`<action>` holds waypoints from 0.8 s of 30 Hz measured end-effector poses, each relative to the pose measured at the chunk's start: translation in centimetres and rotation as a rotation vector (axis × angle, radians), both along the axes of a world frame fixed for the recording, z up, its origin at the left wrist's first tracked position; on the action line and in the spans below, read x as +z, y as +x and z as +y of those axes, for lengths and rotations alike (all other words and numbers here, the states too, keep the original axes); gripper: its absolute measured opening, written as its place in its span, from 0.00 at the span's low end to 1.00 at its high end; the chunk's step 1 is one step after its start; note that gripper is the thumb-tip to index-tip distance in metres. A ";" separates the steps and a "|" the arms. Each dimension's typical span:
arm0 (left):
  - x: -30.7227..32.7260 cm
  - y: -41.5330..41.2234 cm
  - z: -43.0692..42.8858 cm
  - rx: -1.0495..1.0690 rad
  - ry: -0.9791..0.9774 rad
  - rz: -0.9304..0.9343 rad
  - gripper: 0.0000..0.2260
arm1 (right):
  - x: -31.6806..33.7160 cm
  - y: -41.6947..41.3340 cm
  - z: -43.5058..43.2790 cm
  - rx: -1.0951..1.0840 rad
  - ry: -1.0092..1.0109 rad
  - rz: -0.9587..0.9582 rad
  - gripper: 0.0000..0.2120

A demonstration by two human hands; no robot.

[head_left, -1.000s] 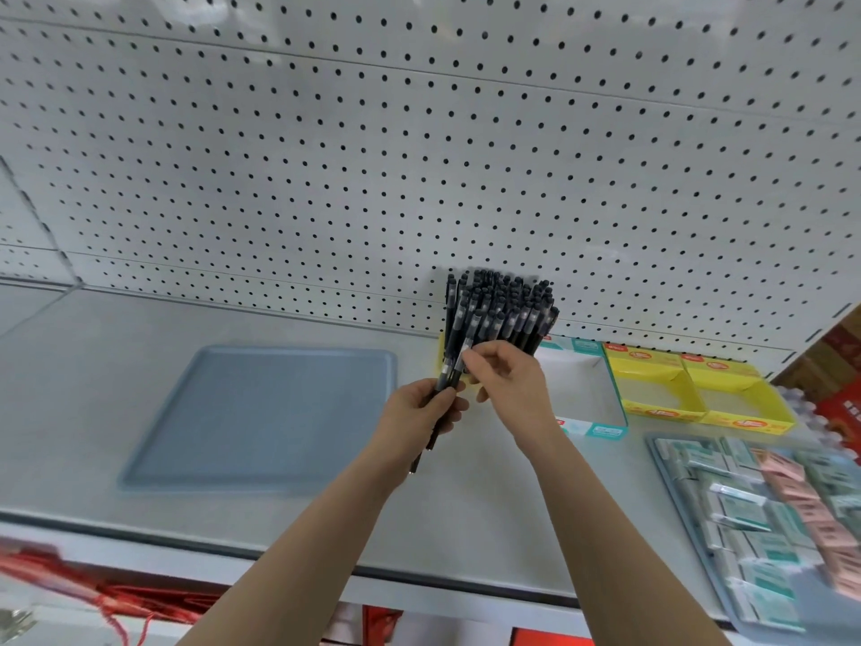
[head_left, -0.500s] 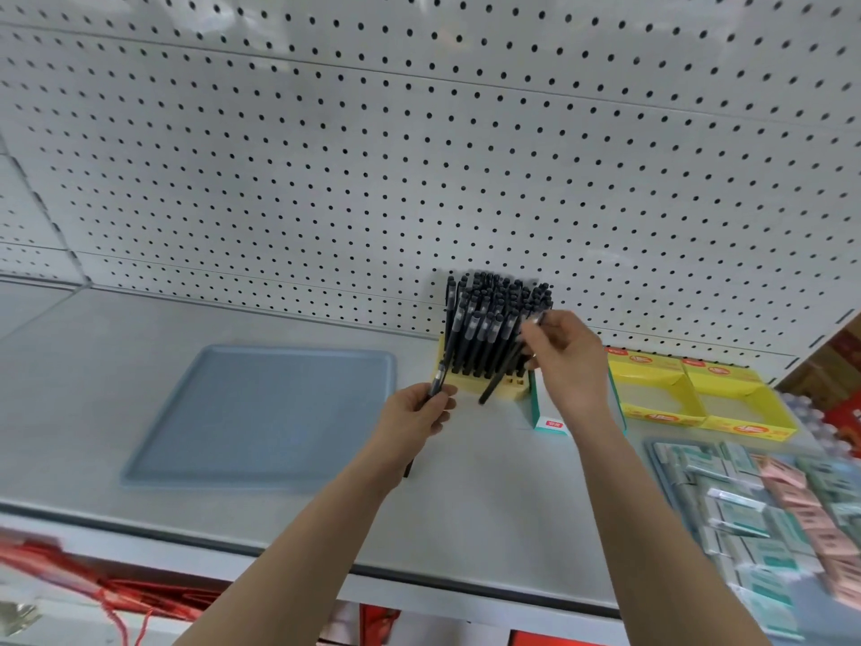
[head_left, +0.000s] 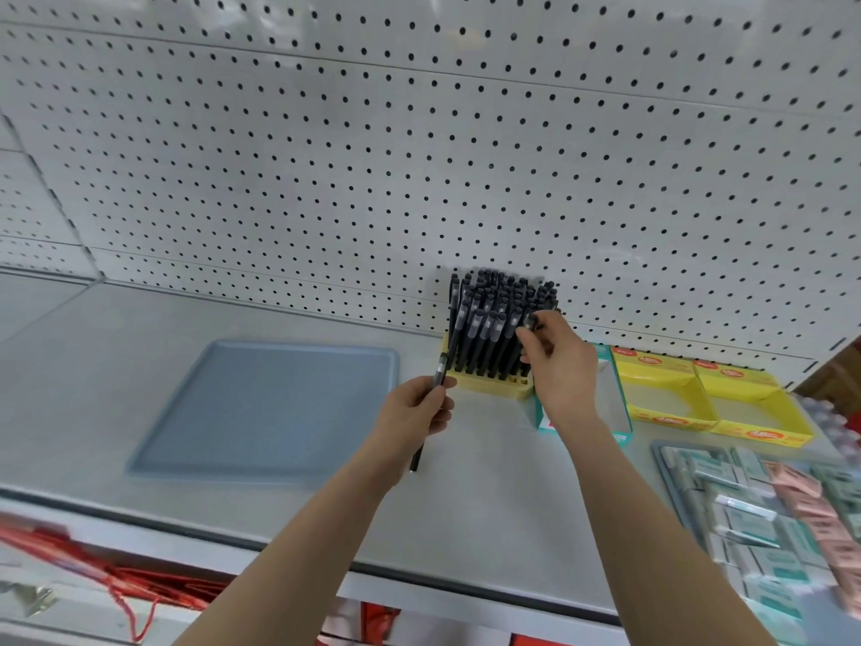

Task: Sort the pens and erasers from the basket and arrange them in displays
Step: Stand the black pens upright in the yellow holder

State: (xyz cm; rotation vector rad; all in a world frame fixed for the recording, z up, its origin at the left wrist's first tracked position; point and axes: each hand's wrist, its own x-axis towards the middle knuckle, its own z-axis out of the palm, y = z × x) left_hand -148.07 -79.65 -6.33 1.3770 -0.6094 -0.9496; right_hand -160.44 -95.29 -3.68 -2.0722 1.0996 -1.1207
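Black pens (head_left: 498, 326) are standing packed in the yellow holder (head_left: 489, 388) at the far side of the shelf (head_left: 279, 515), and the right hand (head_left: 556, 361) is pinching the top of one at the holder's right edge. The left hand (head_left: 414, 412) is curling shut around a spare pen (head_left: 431, 407) just left of the holder. These pens look light, stiff and smooth, so gripping near the top end is probably best for sliding one straight down.

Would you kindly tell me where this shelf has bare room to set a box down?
The shelf is bare left of and behind the blue tray, and along the front edge below both hands. The tray itself holds nothing. It is crowded on the right: pen holder, teal box, yellow boxes and the tray of erasers.
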 end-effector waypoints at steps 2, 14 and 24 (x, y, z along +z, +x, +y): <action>-0.1 0.0 -0.1 -0.002 -0.019 -0.013 0.09 | 0.3 0.1 0.0 -0.012 0.002 0.008 0.07; 0.6 -1.9 -1.9 -0.068 -0.042 -0.186 0.08 | 1.2 0.2 4.8 0.265 0.211 -0.072 0.04; -1.5 -2.1 -3.8 -0.017 0.072 -1.115 0.14 | 3.6 -4.6 -1.1 -0.045 0.050 -0.221 0.02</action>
